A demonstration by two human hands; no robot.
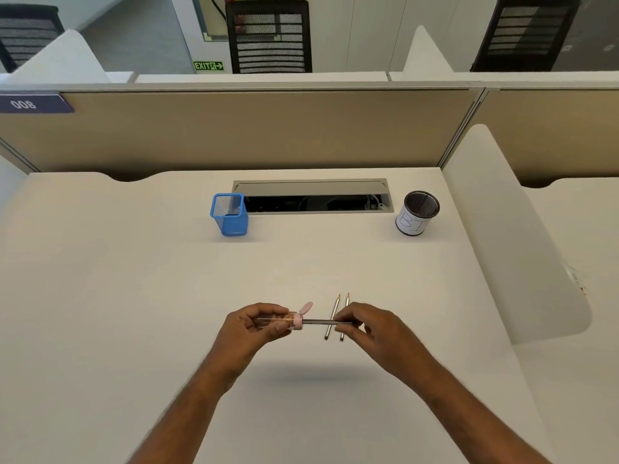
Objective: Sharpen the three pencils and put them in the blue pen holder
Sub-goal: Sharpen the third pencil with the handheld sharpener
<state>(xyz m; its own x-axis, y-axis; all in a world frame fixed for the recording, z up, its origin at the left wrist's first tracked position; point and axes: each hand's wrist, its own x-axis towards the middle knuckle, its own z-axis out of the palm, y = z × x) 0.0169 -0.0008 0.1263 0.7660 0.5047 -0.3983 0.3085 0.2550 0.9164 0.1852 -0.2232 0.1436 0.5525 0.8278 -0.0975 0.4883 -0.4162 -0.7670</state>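
Pencil (318,322), third of three, pinched level in right hand (375,329), point seated in pink sharpener (296,321) gripped by left hand (254,326) for twisting; two sharpened pencils (338,316) parked on bench (134,296); blue pen holder (230,214) empty, well apart.

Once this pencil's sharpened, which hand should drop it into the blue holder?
Probably the right hand: it already grips the pencil by its shaft, while the left hand is occupied with the pink sharpener. The blue pen holder stands far-left, so it means a cross-reach.
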